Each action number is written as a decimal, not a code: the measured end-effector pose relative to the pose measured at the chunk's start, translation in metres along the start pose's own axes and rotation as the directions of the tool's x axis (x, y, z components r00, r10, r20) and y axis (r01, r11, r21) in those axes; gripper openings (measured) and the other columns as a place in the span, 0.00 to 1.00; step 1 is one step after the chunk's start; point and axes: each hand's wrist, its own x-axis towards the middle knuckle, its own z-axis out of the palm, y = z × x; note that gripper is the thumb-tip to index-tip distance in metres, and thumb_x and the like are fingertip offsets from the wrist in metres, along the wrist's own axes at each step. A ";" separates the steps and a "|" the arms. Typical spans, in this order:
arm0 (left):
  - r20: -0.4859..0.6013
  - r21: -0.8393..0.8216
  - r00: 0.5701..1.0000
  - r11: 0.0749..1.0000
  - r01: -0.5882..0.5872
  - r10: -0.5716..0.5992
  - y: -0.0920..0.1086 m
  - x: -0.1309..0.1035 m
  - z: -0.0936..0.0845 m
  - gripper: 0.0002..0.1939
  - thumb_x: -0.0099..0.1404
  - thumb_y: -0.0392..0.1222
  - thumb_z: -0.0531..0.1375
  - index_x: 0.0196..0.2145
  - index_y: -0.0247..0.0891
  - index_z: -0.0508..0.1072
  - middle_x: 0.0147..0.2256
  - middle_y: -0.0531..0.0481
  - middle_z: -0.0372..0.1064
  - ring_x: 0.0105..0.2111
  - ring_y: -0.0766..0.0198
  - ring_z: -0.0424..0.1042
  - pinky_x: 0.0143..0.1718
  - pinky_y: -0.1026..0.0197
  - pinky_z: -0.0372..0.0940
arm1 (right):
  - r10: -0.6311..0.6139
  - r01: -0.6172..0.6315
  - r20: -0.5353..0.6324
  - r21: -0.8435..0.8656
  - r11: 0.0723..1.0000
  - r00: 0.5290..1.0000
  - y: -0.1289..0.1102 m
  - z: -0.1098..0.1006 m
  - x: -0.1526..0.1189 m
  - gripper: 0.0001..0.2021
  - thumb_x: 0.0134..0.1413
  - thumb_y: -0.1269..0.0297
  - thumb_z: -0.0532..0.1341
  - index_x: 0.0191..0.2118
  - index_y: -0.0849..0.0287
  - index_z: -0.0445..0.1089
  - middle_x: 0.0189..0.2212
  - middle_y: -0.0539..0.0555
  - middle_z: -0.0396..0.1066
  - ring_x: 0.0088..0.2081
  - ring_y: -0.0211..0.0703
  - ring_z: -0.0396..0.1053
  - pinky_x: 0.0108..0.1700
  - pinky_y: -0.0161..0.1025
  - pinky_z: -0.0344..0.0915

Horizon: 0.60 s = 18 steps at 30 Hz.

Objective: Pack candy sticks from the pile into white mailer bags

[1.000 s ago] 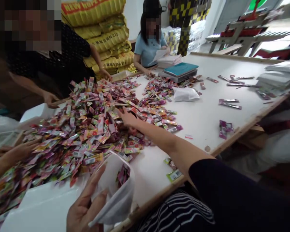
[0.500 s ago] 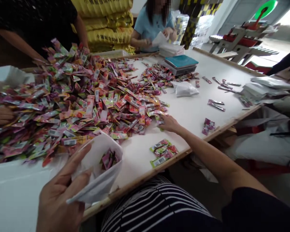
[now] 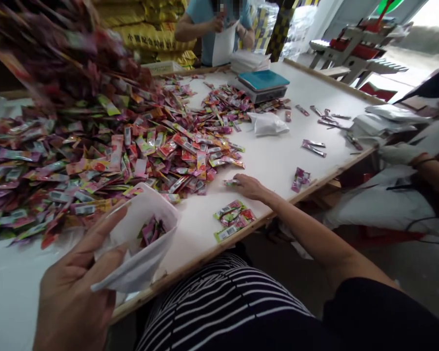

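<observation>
My left hand [image 3: 80, 278] grips a white bag [image 3: 149, 258], thumb and fingers pinching its near side. The mouth gapes toward me, and several small purple and green packets [image 3: 152, 231] lie inside. Over the table, my right hand [image 3: 251, 187] has its fingers closed on a small green-and-pink packet [image 3: 229, 183], just off the edge of a large heap of printed packets [image 3: 139, 161]. Closer to the front edge, a small group of green and red packets [image 3: 234, 220] lies below my right hand.
A blue-topped scale [image 3: 263, 82] and a filled white bag [image 3: 268, 124] stand beyond the heap. Loose purple packets [image 3: 300, 179] lie to the right, near stacked white bags [image 3: 382, 119]. A co-worker [image 3: 219, 34] across the table handles white paper-like material. A wooden strip [image 3: 201, 267] edges the white table.
My right hand has drawn back slightly from the heap with a packet at its fingertips. Packets at upper left now blur in motion above the heap. The camera view has shifted a little.
</observation>
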 end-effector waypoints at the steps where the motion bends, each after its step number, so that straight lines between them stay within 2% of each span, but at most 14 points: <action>1: 0.010 -0.011 0.999 0.999 0.043 -0.042 0.001 0.000 -0.001 0.33 0.42 0.43 0.71 0.49 0.45 0.77 0.48 0.50 0.76 0.36 0.58 0.78 0.27 0.73 0.70 | -0.024 0.024 0.010 0.010 1.000 1.000 0.000 0.003 0.000 0.11 0.57 0.68 0.55 0.46 0.59 0.67 0.41 0.56 0.71 0.42 0.44 0.68 0.43 0.35 0.59; 4: 0.016 -0.031 0.997 0.996 0.079 -0.079 0.002 0.003 -0.008 0.34 0.41 0.44 0.71 0.50 0.47 0.76 0.42 0.53 0.78 0.24 0.67 0.76 0.23 0.73 0.70 | -0.041 0.041 0.002 0.021 0.999 0.999 0.005 0.003 0.008 0.10 0.56 0.58 0.61 0.39 0.58 0.71 0.36 0.55 0.73 0.39 0.45 0.69 0.39 0.35 0.60; 6: 0.003 -0.027 0.999 0.999 0.042 -0.042 0.001 0.007 -0.012 0.33 0.40 0.43 0.72 0.47 0.48 0.77 0.40 0.56 0.79 0.19 0.73 0.71 0.18 0.77 0.65 | 0.007 -0.002 -0.113 0.045 0.999 0.994 0.012 -0.004 0.021 0.11 0.58 0.57 0.59 0.37 0.59 0.72 0.35 0.56 0.74 0.38 0.45 0.70 0.39 0.36 0.61; 8: 0.013 -0.021 0.999 0.999 0.046 -0.046 -0.001 0.011 -0.014 0.35 0.37 0.44 0.73 0.47 0.49 0.77 0.36 0.57 0.79 0.16 0.74 0.68 0.15 0.78 0.61 | 0.043 -0.025 -0.237 0.075 0.997 0.971 0.020 -0.015 0.040 0.10 0.61 0.62 0.57 0.40 0.58 0.74 0.39 0.57 0.74 0.40 0.46 0.71 0.41 0.36 0.62; 10: 0.039 -0.023 0.995 0.996 0.092 -0.091 -0.002 0.015 -0.015 0.38 0.37 0.46 0.74 0.50 0.50 0.76 0.34 0.55 0.80 0.17 0.70 0.70 0.15 0.76 0.62 | 0.036 -0.011 -0.293 0.085 0.996 0.955 0.025 -0.025 0.061 0.11 0.60 0.67 0.57 0.44 0.58 0.74 0.44 0.57 0.74 0.45 0.47 0.70 0.45 0.38 0.63; 13: 0.059 -0.032 0.989 0.990 0.136 -0.134 -0.004 0.017 -0.016 0.39 0.37 0.48 0.73 0.51 0.51 0.75 0.37 0.52 0.80 0.19 0.64 0.73 0.18 0.71 0.67 | -0.009 0.031 -0.278 0.076 0.997 0.960 0.029 -0.031 0.083 0.14 0.54 0.66 0.63 0.48 0.56 0.73 0.47 0.56 0.73 0.48 0.48 0.69 0.49 0.39 0.63; 15: 0.051 -0.018 0.990 0.991 0.134 -0.133 -0.005 0.016 -0.018 0.37 0.37 0.49 0.73 0.50 0.52 0.76 0.40 0.52 0.79 0.22 0.60 0.75 0.20 0.69 0.69 | -0.019 0.038 -0.259 0.067 0.997 0.966 0.033 -0.031 0.088 0.16 0.52 0.66 0.65 0.49 0.56 0.73 0.47 0.56 0.74 0.47 0.48 0.69 0.49 0.39 0.63; 18: 0.031 -0.001 0.992 0.993 0.120 -0.120 -0.005 0.013 -0.020 0.35 0.37 0.49 0.73 0.47 0.54 0.77 0.44 0.52 0.78 0.28 0.54 0.78 0.23 0.66 0.71 | 0.005 0.011 -0.247 0.061 0.998 0.969 0.040 -0.033 0.085 0.12 0.53 0.65 0.63 0.44 0.59 0.74 0.44 0.58 0.74 0.44 0.49 0.70 0.47 0.40 0.64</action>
